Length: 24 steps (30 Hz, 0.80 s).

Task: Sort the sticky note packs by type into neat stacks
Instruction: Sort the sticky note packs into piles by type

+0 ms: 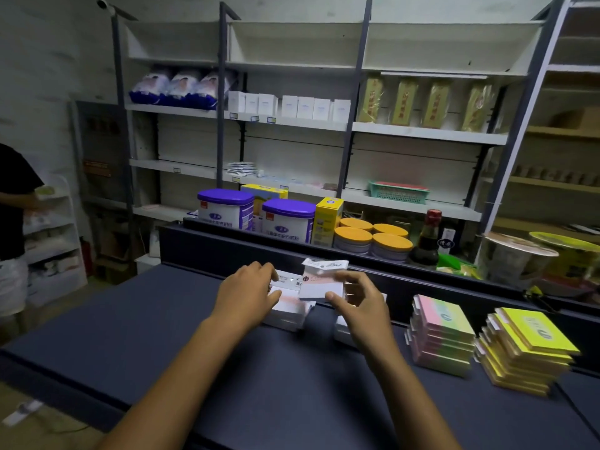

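Sticky note packs are mid-sort here, and the white pack (321, 290) is the one in hand: the right hand (358, 303) has its fingers (352, 277) curled over the far edge and its thumb under the near edge, so they are clamped on it, lifted just above the pale packs below. The left hand (250, 292) lies palm-down on the white stack (285, 308), fingers bent over its far side and pressing it (whether they truly grip or only steady it I cannot tell for sure). Another white pack with a printed label (324, 264) sits tilted just behind the held one, against the dark raised ledge (227, 245).

Further out, to the right on the dark blue tabletop (162, 319), stand two finished-looking piles: the pink-and-green stack (443, 336) and, just beside it, the yellow stack (529, 345), whose packs are fanned slightly out of line.

The risk, as I judge it, lies in the set-down. The white stack looks uneven under the left hand, with packs offset at the near edge, so a pack placed off-centre could slide off or push the lower ones askew. The tilted pack behind could also tip forward if nudged by the right knuckles. The yellow pile's loose fan means a careless sleeve or forearm passing near could topple its upper packs toward the tabletop edge.
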Available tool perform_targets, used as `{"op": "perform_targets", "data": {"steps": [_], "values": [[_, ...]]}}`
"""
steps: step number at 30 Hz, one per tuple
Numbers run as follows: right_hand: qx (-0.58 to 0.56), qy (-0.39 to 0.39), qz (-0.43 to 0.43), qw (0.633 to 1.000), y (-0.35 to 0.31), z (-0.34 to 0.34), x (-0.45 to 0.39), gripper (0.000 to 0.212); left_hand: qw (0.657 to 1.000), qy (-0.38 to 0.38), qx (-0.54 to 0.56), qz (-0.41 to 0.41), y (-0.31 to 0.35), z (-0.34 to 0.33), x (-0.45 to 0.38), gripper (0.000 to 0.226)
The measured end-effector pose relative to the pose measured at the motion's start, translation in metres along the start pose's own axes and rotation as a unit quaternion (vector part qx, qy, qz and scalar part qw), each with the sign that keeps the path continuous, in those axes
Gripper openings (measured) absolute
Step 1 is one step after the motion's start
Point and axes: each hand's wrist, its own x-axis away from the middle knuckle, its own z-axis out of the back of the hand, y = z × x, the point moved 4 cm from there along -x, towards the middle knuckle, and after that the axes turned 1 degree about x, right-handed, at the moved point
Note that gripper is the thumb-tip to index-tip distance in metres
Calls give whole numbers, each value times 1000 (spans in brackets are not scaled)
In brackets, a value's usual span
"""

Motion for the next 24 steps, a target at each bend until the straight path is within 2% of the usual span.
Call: {"op": "perform_targets", "data": {"steps": [7,14,20,24], "values": [[24,-44,-31,998,13,-50,-18,28,1000,-4,8,-3,-25,-3,-11,27],[80,-64,-44,994,20,-64,-18,23,1000,0,11,-6,-39,1,-17,27],[182,-69,-11,981,19,-69,-19,14,1000,3,15,-9,-42,-2,-16,27],[258,-79,12,963,23,-75,-18,21,1000,0,14,-9,-45,-4,-15,28]]}}
